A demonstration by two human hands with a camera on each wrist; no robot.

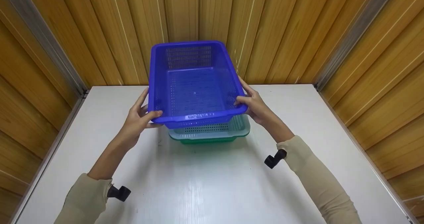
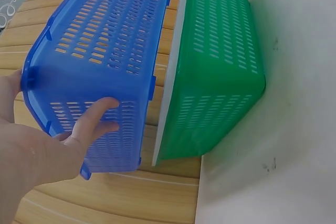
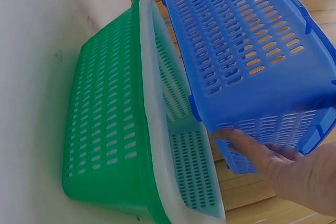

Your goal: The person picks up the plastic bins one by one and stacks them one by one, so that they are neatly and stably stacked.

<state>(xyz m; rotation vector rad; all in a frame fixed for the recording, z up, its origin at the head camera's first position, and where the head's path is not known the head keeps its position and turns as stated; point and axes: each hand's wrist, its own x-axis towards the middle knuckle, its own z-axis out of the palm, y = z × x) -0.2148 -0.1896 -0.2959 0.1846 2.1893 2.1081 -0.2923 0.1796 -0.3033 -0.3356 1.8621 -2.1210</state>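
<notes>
A blue plastic basket (image 1: 195,90) with slotted walls is held up by both hands, tilted so that its inside faces the head camera. My left hand (image 1: 139,118) grips its near left corner, thumb over the rim and fingers against the outer wall. At the near right corner my right hand (image 1: 253,103) holds it the same way. Below, a green basket (image 3: 105,114) stands on the table, with a pale basket (image 3: 163,166) nested inside it. In both wrist views a gap separates the blue basket from this pair. The blue basket hides much of them from the head camera.
The white table (image 1: 198,181) reaches back to a wood-patterned panel wall (image 1: 281,35). Similar panels rise on the left and right, with grey metal strips (image 1: 357,38) at the corners. A black wrist mount (image 1: 119,193) sits on each sleeve cuff.
</notes>
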